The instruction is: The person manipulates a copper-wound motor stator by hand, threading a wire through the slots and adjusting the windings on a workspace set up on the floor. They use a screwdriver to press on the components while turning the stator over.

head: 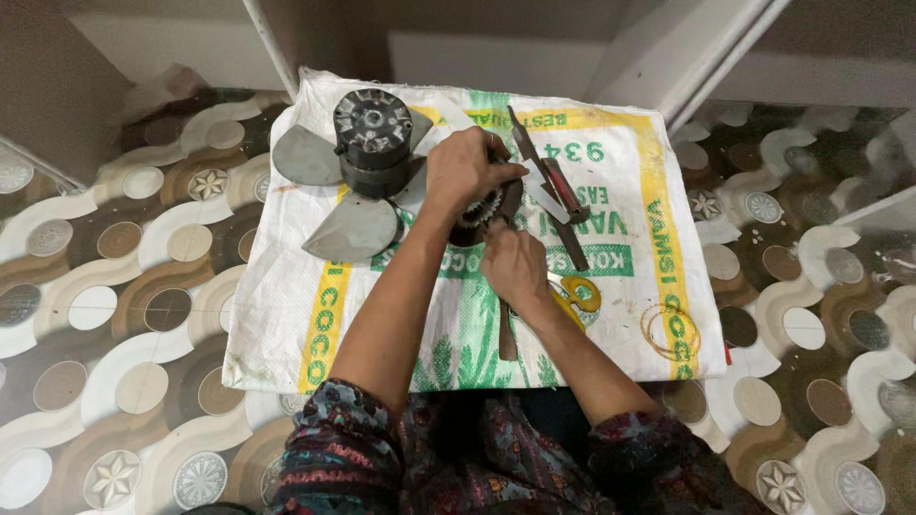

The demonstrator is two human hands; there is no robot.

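My left hand [465, 170] grips the top of a dark round motor core with copper windings [485, 212] on a white woven sack [620, 277]. My right hand [516, 264] is closed just below the core, working at its lower edge; what it pinches is hidden by the fingers. A grey fan motor [373, 140] with three metal blades [354, 227] lies to the left of my left hand.
Long dark metal tools with a red handle [553, 191] lie right of the core. Yellow-handled scissors [576, 294] sit under my right wrist, a brown bar [507, 336] below it. A coil of copper wire [671, 331] rests near the sack's right edge. Patterned floor tiles [124, 315] surround it.
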